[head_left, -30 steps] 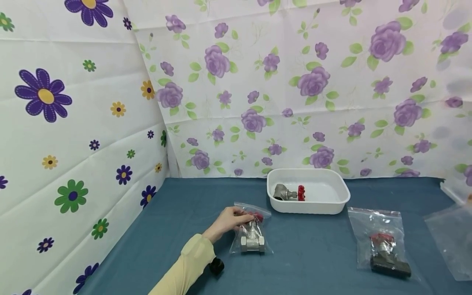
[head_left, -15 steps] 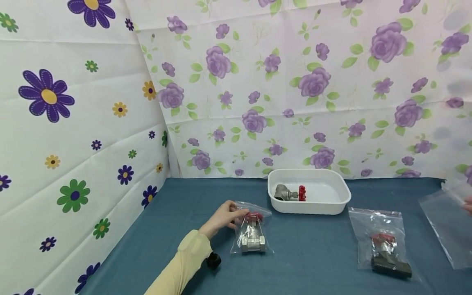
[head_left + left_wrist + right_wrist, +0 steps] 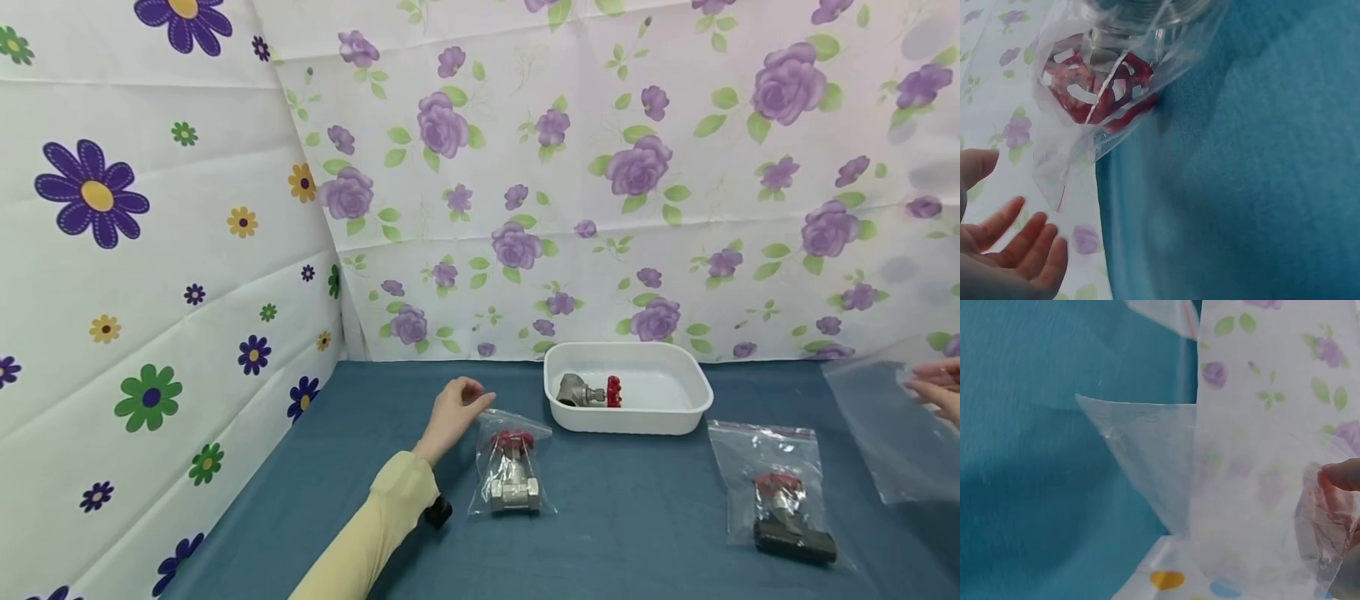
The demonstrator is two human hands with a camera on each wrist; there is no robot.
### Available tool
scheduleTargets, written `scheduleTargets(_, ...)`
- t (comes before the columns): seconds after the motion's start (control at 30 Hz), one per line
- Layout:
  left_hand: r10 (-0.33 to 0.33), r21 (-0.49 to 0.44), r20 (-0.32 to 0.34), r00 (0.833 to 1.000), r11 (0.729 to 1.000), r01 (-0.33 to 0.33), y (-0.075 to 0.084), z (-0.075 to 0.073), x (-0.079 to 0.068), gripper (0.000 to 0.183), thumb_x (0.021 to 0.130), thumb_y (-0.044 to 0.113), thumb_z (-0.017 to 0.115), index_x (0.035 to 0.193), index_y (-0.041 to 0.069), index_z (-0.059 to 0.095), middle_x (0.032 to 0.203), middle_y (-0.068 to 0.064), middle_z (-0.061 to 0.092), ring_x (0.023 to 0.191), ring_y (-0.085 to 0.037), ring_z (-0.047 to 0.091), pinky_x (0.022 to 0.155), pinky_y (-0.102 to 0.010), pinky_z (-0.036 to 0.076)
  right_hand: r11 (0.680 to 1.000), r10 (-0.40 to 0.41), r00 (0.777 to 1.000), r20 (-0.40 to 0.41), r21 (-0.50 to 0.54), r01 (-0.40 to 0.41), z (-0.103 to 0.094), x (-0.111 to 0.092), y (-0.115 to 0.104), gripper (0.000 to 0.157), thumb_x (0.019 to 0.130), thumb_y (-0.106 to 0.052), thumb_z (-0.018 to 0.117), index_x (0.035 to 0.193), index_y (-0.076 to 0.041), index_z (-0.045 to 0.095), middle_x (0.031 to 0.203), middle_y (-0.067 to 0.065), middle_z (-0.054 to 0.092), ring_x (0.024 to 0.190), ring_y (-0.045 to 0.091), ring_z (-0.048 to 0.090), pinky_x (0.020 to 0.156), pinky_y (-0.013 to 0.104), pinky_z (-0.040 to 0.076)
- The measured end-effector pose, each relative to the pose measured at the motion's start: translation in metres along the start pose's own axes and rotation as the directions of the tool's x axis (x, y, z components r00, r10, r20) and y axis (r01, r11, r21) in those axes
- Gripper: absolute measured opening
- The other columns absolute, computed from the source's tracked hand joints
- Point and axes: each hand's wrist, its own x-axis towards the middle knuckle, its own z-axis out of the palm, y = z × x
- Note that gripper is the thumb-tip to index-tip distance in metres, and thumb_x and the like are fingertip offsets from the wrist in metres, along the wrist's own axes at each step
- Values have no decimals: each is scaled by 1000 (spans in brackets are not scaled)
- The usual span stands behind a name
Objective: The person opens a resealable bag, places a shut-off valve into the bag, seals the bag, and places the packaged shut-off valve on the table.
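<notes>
My left hand [image 3: 453, 414] is just above the top corner of a clear zip bag [image 3: 480, 492], its fingers relaxed and apart. Inside that bag a silver valve with a red handwheel [image 3: 514, 479] stands on the table, wheel up. The left wrist view shows the red handwheel [image 3: 1094, 84] through the plastic, with the thumb and fingers [image 3: 1038, 247] clear of it. At the right edge, my right hand [image 3: 942, 388] pinches a large clear plastic bag [image 3: 892, 450]. In the right wrist view this plastic bag [image 3: 1147, 444] hangs spread out, crumpled near the fingers [image 3: 1342, 475].
A white tray [image 3: 667, 423] at the back holds another valve with a red handwheel [image 3: 588, 392]. To the right, a zip bag [image 3: 738, 492] contains a dark-bodied valve [image 3: 793, 537]. Flowered cloth [image 3: 517, 167] rises behind the blue-covered table [image 3: 615, 533].
My left hand has let go of the bagged valve's top and moved up from it. My right hand has come into view from the right, lifting the large plastic bag and bringing it leftward.
</notes>
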Motion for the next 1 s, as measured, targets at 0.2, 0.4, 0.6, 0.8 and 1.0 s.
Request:
scheduleTargets(0.2,139,-2,-51,989,990,-139,13,5,6,20,87,24,64,96,7,60,97,-8,52,93,-29,50,77,-38,41,997,-57,998,15,-46,58,14,10,-13,24,94,-6,49,96,-30,48,81,-23,46,66,-16,41,51,9,38)
scheduleTargets(0.4,216,-28,-41,976,976,-217,24,12,8,12,88,20,63,93,9,61,95,-4,53,93,-29,51,75,-38,43,978,19,995,103,-208,3,31,11,-49,22,95,-16,48,109,1,50,99,25,50,77,8,51,61,22,45)
scheduleTargets(0.6,252,-48,10,968,967,-252,36,18,6,10,88,19,63,93,11,61,95,-3,53,91,-19,52,78,-41,45,966,-4,990,141,-256,41,50,16,-59,39,94,-31,50,113,3,51,104,25,54,84,31,55,57,37,48)
scheduleTargets(0.8,364,-44,68,929,931,-362,52,26,5,8,88,18,62,92,11,61,96,1,53,89,-15,51,76,-30,44,986,-50,977,205,-147,82,62,6,-96,34,91,-34,54,110,-6,55,104,16,58,93,26,55,61,36,49)
scheduleTargets(1.0,496,-30,123,859,867,-497,74,34,9,10,90,17,59,96,9,60,97,2,52,85,-11,48,74,-25,42,988,-131,959,252,-52,148,71,-9,-155,27,90,-23,59,107,-3,56,97,14,61,76,-11,49,52,22,48)
